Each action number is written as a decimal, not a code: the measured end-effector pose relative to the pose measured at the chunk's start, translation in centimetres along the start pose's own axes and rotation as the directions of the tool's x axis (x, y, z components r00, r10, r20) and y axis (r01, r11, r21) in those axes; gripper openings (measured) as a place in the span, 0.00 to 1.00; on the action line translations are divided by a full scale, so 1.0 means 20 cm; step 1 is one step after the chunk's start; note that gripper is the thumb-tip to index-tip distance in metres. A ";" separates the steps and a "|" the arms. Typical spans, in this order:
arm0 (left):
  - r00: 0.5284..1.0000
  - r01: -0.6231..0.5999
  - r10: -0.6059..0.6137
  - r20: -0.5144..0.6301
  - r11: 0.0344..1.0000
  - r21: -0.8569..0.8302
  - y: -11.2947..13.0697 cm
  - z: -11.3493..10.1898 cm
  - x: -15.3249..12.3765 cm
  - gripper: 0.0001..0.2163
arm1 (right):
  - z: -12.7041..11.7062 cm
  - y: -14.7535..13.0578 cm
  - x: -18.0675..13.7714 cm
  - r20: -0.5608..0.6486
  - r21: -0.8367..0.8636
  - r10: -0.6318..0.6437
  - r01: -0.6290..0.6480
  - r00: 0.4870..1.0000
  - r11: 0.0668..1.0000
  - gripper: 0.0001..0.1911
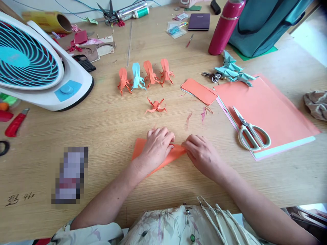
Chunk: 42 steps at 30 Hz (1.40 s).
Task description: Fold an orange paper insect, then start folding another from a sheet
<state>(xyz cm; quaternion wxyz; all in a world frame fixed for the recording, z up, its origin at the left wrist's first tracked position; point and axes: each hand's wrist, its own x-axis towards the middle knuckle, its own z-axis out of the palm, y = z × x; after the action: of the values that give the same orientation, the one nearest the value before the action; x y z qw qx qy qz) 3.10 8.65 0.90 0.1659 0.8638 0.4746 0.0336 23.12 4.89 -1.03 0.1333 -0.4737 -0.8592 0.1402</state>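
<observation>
A folded sheet of orange paper (139,149) lies on the table in front of me, narrowing to a point at its right end. My left hand (157,148) rests over its middle, fingers curled and pressed together on the upper edge. With fingers closed, my right hand (203,154) pinches the right tip; the fingertips partly hide that corner. Just beyond my hands sits a small orange origami figure (156,106) with thin spread legs. Behind it stands a row of several folded figures, including a light blue one (137,76) and an orange one (123,81).
Scissors (251,132) lie on stacked coloured sheets (270,105) at the right, near orange paper strips (199,91) and blue folded pieces (235,69). A pink bottle (226,27) and a teal bag (263,27) stand behind. At left are a fan (74,78) and a blurred rectangular object (70,175).
</observation>
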 end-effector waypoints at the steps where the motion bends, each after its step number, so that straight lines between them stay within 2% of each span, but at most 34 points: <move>1: 1.000 -0.013 0.013 0.007 1.000 0.022 0.00 0.00 0.00 0.02 | 0.01 -0.01 0.00 0.015 0.030 -0.062 0.062 0.998 0.998 0.11; 3: 0.999 -0.040 0.038 0.031 0.997 0.073 0.02 0.00 -0.03 0.04 | 0.02 -0.02 -0.01 0.029 0.063 -0.134 0.131 0.991 0.989 0.14; 8: 0.997 -0.068 0.063 0.050 0.990 0.123 0.09 0.01 -0.19 0.05 | 0.02 -0.04 -0.03 0.054 0.042 -0.164 0.162 0.985 0.986 0.13; 11: 1.000 -0.023 0.020 0.023 0.986 0.164 0.14 0.05 -0.28 0.17 | 0.02 -0.04 -0.04 0.036 0.051 -0.197 0.195 0.980 0.979 0.14; 13: 1.000 -0.004 0.004 0.001 0.984 0.177 0.16 0.08 -0.32 0.20 | 0.02 -0.04 -0.04 0.008 0.050 -0.223 0.222 0.975 0.974 0.17; 20: 0.999 0.002 0.009 -0.051 0.977 0.213 0.15 0.12 -0.33 0.19 | 0.03 -0.03 -0.04 -0.031 -0.009 -0.256 0.256 0.966 0.967 0.21; 28: 0.993 -0.018 0.049 -0.104 0.960 0.279 0.14 0.15 -0.35 0.19 | 0.05 -0.03 -0.05 -0.073 -0.026 -0.279 0.278 0.958 0.960 0.19; 42: 0.999 -0.027 0.036 -0.022 0.944 0.328 0.13 0.15 -0.36 0.23 | 0.03 -0.04 -0.04 -0.066 -0.057 -0.273 0.269 0.960 0.961 0.20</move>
<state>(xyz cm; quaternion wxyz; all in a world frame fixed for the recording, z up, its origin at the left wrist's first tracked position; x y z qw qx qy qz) 1.78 0.61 -0.37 0.0129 0.8863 0.4618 -0.0313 22.63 3.69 -1.42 0.1712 -0.3593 -0.9137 0.0827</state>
